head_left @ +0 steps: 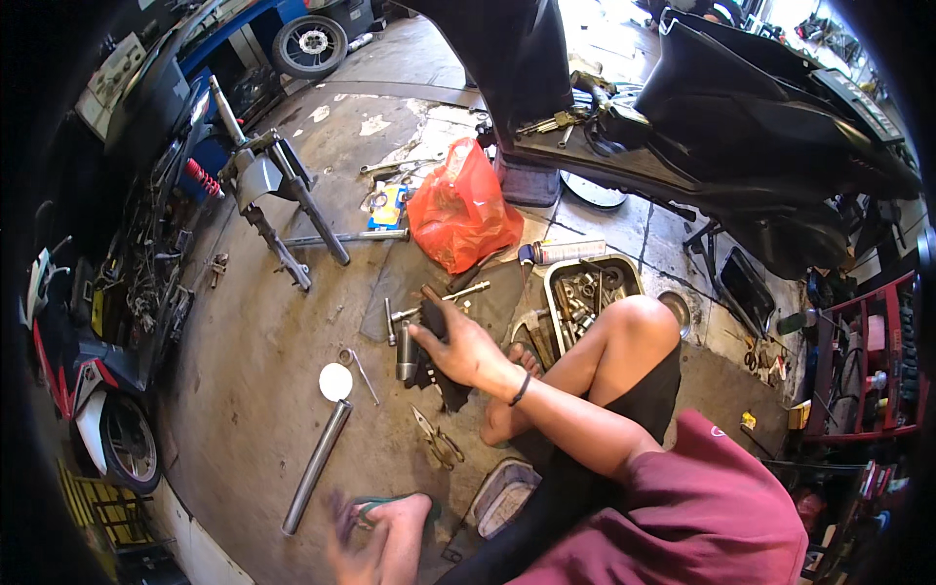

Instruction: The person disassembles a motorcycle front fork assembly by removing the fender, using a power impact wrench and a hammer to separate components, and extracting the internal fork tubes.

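In the middle of the floor, my right hand [466,349] has its thumb and fingers around a black rag [448,387] that hangs below the palm. A short metal cylinder [406,357] stands beside my thumb, with a T-shaped socket wrench [450,298] lying just beyond. My left hand [353,554] is smeared by motion at the lower edge, near my sandalled foot [395,512]; its fingers cannot be made out. Left of that foot lies a long metal tube [318,468], its upper end next to a white disc [335,381]. Pliers [437,436] lie nearer to me.
A metal tray [639,271] full of tools sits by my right knee, near a spray can [570,253]. A red plastic bag [463,210] stands ahead. Motorcycle forks [283,195] stand at left. A partly dismantled black scooter [731,127] looms at upper right.
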{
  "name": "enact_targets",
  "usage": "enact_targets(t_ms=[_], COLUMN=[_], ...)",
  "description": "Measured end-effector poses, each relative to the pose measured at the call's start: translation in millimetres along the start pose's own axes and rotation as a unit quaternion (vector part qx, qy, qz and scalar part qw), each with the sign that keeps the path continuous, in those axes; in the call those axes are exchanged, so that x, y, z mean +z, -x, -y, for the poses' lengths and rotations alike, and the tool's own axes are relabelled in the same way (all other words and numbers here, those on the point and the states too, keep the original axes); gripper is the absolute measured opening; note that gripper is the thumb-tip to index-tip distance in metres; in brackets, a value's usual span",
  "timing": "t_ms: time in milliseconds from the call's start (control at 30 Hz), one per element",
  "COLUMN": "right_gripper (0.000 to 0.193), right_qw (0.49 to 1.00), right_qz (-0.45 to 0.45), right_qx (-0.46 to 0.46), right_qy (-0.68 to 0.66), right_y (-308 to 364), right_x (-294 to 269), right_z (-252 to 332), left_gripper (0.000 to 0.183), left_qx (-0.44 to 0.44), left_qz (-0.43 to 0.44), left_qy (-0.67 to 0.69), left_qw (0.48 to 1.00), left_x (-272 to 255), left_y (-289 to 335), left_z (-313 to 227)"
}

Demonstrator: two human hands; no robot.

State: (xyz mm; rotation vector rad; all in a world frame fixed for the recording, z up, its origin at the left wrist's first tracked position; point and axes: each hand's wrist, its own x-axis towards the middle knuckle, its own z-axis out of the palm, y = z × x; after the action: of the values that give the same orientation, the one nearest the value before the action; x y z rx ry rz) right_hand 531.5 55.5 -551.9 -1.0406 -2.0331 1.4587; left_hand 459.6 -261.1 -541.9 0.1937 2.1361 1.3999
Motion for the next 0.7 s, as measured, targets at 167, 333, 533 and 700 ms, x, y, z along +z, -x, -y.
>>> enact_targets(t_ms=[167, 333, 533, 700], right_gripper=[0.070, 0.036, 0.041, 0.039], right_qw=[0.963, 0.902, 0.835, 0.762], right_qz=[0.008, -0.333, -0.460, 0.051], right_qx=[0.022, -0.106, 0.166, 0.576], right_qy=[0.269, 0.255, 0.252, 0.293], right_y=[19, 44, 142, 334], right_x=[-27, -177, -298, -224], right_z=[-30, -4, -260, -349], left_gripper=[0.078, 0.075, 0.076, 0.074], left_qx=[-0.230, -0.306, -0.308, -0.311], left_qz=[-0.274, -0.433, -0.499, -0.517], left_qy=[0.240, 0.316, 0.295, 0.291], left_qw=[0.903, 0.787, 0.754, 0.742], left_x=[20, 42, 49, 51], left_y=[-65, -99, -119, -119], left_z=[90, 150, 160, 145])
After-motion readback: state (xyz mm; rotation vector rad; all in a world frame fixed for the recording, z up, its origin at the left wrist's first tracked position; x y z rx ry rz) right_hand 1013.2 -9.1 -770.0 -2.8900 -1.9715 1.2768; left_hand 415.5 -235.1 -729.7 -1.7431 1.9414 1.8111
